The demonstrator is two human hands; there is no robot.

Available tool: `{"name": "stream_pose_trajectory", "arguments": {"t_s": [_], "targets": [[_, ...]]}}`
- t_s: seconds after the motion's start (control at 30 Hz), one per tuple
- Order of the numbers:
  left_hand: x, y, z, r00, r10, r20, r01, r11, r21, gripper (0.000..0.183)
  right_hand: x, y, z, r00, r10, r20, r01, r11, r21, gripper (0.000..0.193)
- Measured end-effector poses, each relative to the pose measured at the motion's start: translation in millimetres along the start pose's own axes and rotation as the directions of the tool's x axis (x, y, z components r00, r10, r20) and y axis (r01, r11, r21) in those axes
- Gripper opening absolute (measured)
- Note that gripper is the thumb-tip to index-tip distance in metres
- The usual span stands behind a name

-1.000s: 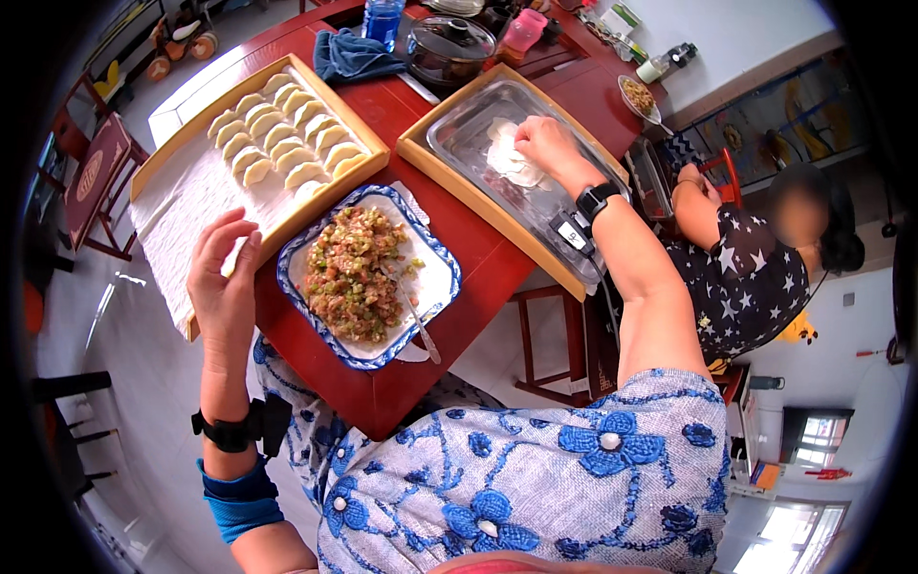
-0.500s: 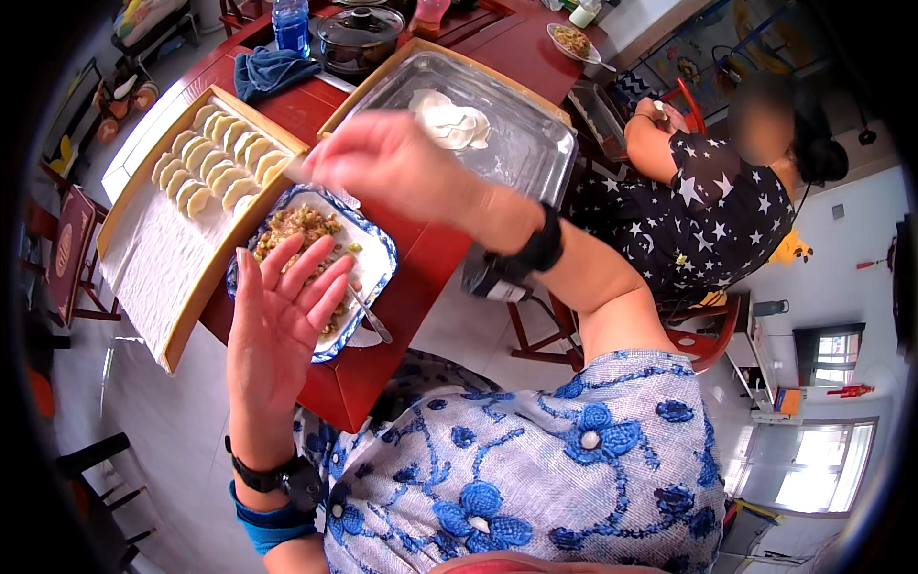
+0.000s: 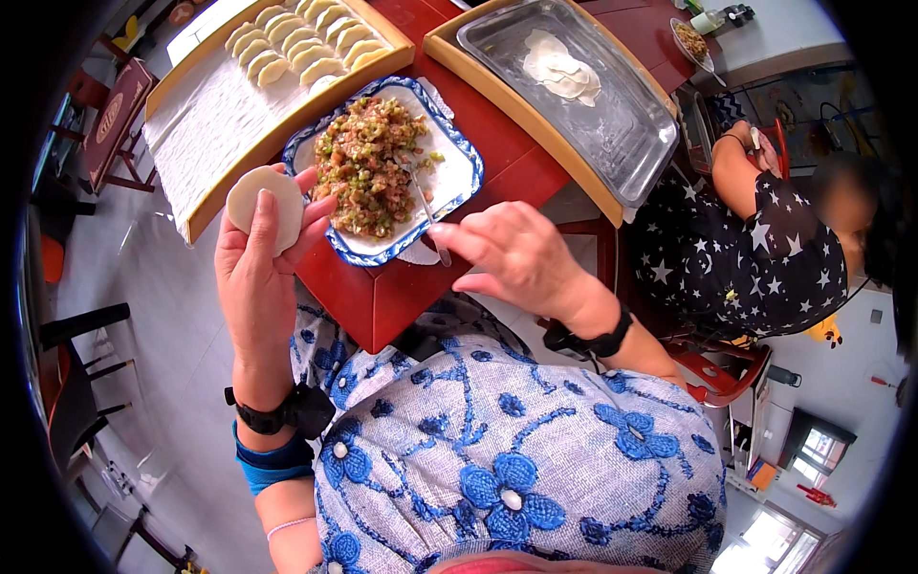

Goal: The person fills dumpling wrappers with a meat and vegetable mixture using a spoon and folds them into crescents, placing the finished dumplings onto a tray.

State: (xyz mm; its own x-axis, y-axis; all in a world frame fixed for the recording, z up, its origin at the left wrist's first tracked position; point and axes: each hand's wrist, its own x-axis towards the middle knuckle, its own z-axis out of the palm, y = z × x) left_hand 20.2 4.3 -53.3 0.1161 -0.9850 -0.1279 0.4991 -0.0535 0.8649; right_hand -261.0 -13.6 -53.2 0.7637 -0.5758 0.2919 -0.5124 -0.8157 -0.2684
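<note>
A round white dumpling wrapper (image 3: 246,199) is in my left hand (image 3: 258,273), pinned under the thumb with the other fingers behind it. My right hand (image 3: 521,256) is at the handle of a metal spoon (image 3: 425,203); the index fingertip meets the handle and the thumb is apart from it. The spoon's bowl end rests in chopped meat-and-vegetable filling (image 3: 368,158), heaped in a blue-and-white rectangular dish (image 3: 463,177). Left of the dish, several folded dumplings (image 3: 304,43) stand in rows on a cloth-lined wooden tray (image 3: 215,158).
At the right, a clear rectangular tray (image 3: 612,129) holds a pile of wrappers (image 3: 559,69) on a wooden board (image 3: 535,129). Beyond it, a co-worker (image 3: 755,220) in a star-patterned top sits with hands raised. A red table (image 3: 392,301) bears the dishes.
My right hand has moved from beside the dumpling rows to the spoon handle. My left hand, open and without a visible wrapper before, now holds one. The whole view has shifted.
</note>
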Motion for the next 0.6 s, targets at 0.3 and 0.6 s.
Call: {"name": "stream_pose_trajectory", "arguments": {"t_s": [0.3,0.6], "targets": [[-3.0,-13.8,-13.2,0.991,0.066,-0.12,-0.068,0.998,-0.009,0.034,21.3,15.6,17.8,0.915,0.06,-0.399,-0.017,0.994,0.109,0.021],[-9.6,-17.1,-11.8,0.991,-0.092,-0.095,0.069,0.974,-0.216,0.027,24.8,0.4,19.6,0.932,0.126,-0.339,-0.05,0.973,0.226,0.017]]}}
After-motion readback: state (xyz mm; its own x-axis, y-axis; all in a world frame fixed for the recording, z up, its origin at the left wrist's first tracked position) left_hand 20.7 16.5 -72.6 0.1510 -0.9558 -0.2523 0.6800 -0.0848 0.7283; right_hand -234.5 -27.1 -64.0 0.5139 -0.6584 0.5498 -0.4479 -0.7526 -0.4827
